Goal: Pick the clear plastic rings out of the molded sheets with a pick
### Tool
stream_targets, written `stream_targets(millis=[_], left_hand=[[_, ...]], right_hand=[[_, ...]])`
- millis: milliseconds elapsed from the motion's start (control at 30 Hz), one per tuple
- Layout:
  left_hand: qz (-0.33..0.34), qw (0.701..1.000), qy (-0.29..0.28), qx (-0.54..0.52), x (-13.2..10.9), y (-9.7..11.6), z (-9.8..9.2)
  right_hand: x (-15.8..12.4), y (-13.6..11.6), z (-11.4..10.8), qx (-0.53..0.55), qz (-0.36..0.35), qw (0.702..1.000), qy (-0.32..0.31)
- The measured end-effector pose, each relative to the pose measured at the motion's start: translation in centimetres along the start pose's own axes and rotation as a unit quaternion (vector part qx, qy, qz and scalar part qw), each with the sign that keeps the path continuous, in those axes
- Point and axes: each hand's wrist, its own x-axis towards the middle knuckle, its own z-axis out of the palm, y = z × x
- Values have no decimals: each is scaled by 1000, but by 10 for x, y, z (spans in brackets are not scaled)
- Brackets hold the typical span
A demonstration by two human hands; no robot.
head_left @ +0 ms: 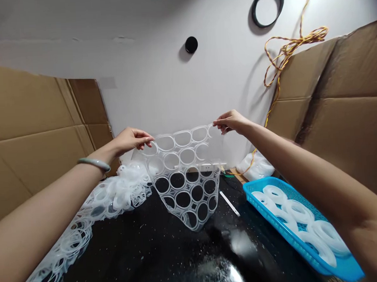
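Observation:
A translucent sheet with rows of round holes [187, 149] hangs between my two hands above the black table. My left hand [133, 139], below a wrist with a pale bangle [94, 163], pinches its upper left corner. At the upper right corner my right hand [230, 122] pinches the sheet between thumb and fingers. The sheet's lower end sags to a rounded point over the tabletop. On the left lies a long heap of similar holed plastic sheets [99, 200]. To the right, a blue basket [275, 220] holds several white translucent rings [298, 211].
Cardboard panels stand at the left [32, 119] and right [349, 136] edges of the black table [134, 253]. A thin white strip [229, 203] lies behind the sheet. A yellow-red twisted cord [285, 54] hangs on the wall. A white plastic bag [256, 165] sits behind the basket.

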Motion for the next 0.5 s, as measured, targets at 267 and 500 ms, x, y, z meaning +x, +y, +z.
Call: stream_targets(millis=[267,500], left_hand=[[71,993,85,43,66,25,-13],[75,990,25,118,-16,0,12]], right_hand=[[38,-4,-2,45,-60,992,97],[-32,22,-1,-14,-101,995,-2]])
